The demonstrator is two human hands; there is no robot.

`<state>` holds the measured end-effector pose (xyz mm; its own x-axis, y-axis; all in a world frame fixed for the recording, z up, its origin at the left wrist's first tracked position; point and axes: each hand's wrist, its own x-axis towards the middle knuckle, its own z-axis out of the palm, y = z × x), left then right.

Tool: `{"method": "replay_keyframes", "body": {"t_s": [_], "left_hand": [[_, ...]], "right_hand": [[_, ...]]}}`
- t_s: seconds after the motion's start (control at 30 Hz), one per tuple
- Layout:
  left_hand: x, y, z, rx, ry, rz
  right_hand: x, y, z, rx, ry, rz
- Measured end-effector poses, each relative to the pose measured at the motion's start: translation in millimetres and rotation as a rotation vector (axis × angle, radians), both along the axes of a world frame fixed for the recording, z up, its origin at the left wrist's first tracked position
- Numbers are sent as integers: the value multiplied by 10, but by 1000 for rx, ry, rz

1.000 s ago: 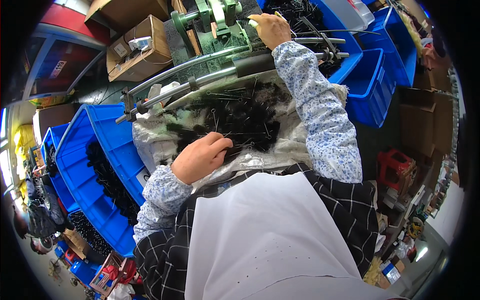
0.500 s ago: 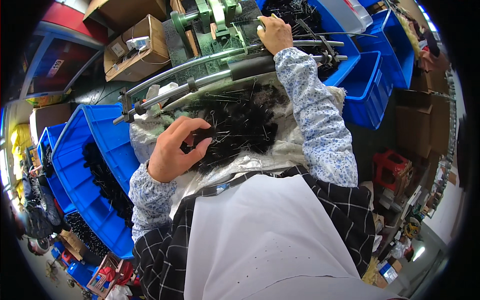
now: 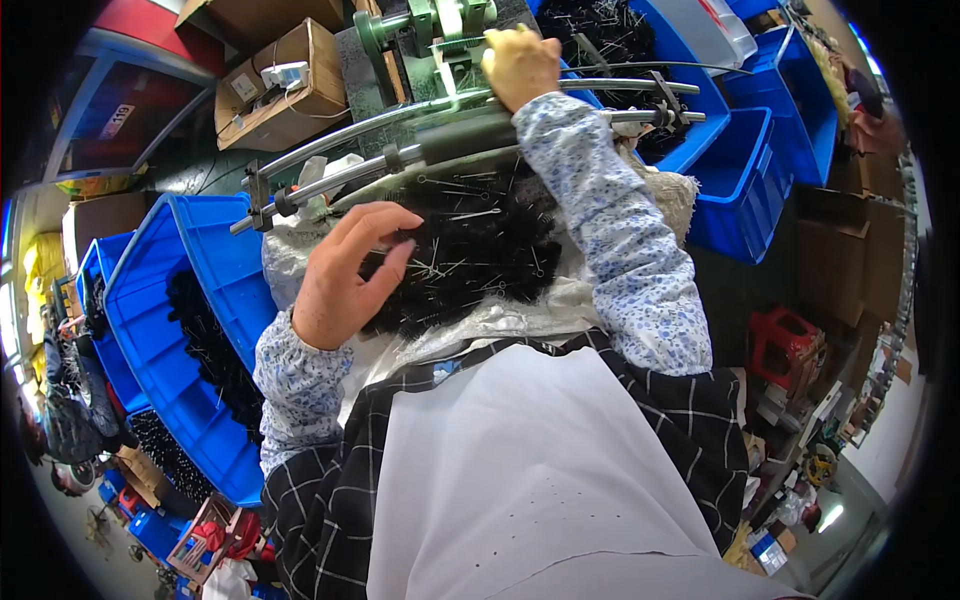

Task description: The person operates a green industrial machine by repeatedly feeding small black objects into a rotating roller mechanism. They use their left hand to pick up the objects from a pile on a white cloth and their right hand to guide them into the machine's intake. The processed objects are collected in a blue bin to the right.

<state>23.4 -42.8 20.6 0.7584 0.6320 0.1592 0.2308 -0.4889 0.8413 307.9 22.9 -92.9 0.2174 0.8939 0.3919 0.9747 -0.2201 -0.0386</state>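
Note:
My right hand (image 3: 524, 66) is at the green machine (image 3: 440, 30), its fingers closed on the end of a small twisted-wire brush (image 3: 458, 44). The brush points left, its bristles close by the machine's wheel; whether they touch I cannot tell. Below, my left hand (image 3: 350, 270) hovers over the near-left side of a pile of black wire brushes (image 3: 470, 250) with thin metal stems and looped ends. Its thumb and fingers are curved and apart, with nothing seen between them. The pile lies on a whitish cloth (image 3: 500, 322) in front of me.
Two curved metal rails (image 3: 340, 180) cross between me and the machine, with a dark sleeve (image 3: 465, 140) on one. A blue bin (image 3: 170, 330) holding black brushes stands left; another (image 3: 690, 130) is at the far right. A cardboard box (image 3: 290, 90) sits left of the machine.
My right hand has moved left along the machine, bringing the brush nearer the wheel. My left hand has stayed over the pile, fingers still apart. The view has shifted slightly.

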Motion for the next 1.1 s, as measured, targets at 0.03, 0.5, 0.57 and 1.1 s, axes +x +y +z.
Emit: {"method": "replay_keyframes", "body": {"t_s": [0.03, 0.5, 0.57, 1.1], "left_hand": [[-31, 21, -36, 6, -27, 12], [202, 90, -217, -63, -20, -6], [273, 102, -219, -102, -7, 17], [652, -258, -682, 234, 494, -335]], "right_hand": [[120, -39, 13, 4, -18, 10], [1154, -73, 436, -120, 148, -22], [1254, -213, 507, 219, 16, -84], [379, -240, 136, 3, -104, 23]]}}
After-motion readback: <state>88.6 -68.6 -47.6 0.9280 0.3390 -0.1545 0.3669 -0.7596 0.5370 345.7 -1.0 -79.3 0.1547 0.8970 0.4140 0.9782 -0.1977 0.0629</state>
